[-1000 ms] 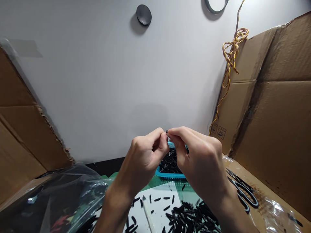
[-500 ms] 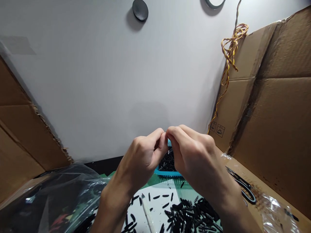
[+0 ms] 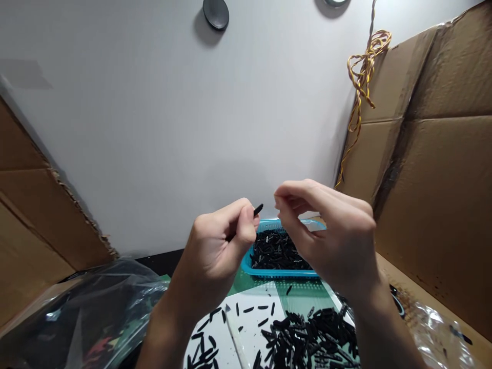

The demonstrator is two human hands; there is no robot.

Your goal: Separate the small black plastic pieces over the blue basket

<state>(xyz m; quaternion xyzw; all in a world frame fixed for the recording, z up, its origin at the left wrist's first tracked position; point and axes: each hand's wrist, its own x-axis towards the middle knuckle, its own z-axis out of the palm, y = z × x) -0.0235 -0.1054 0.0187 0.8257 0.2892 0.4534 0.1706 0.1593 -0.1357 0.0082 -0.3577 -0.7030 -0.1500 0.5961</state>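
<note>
My left hand (image 3: 225,238) is closed, with a small black piece (image 3: 259,209) pinched between thumb and index finger, its tip sticking out to the right. My right hand (image 3: 326,225) is held up apart from it, thumb and index fingertips close together; whether anything tiny is between them cannot be made out. Behind and below the hands is a blue basket (image 3: 284,273) full of black pieces. Nearer, a heap of black pieces (image 3: 311,338) lies beside a white sheet (image 3: 251,302) with scattered black pieces and a white pen-like tool (image 3: 236,338).
Clear plastic bags lie at the left (image 3: 115,292) and lower right (image 3: 434,328). Scissors (image 3: 397,302) are partly hidden by my right forearm. Cardboard panels (image 3: 442,169) stand on both sides. Twisted yellow wire (image 3: 363,77) hangs by the white wall (image 3: 154,128).
My hands were together at the fingertips and have come apart. My right hand has moved right and up, uncovering the black piece in my left hand and more of the basket.
</note>
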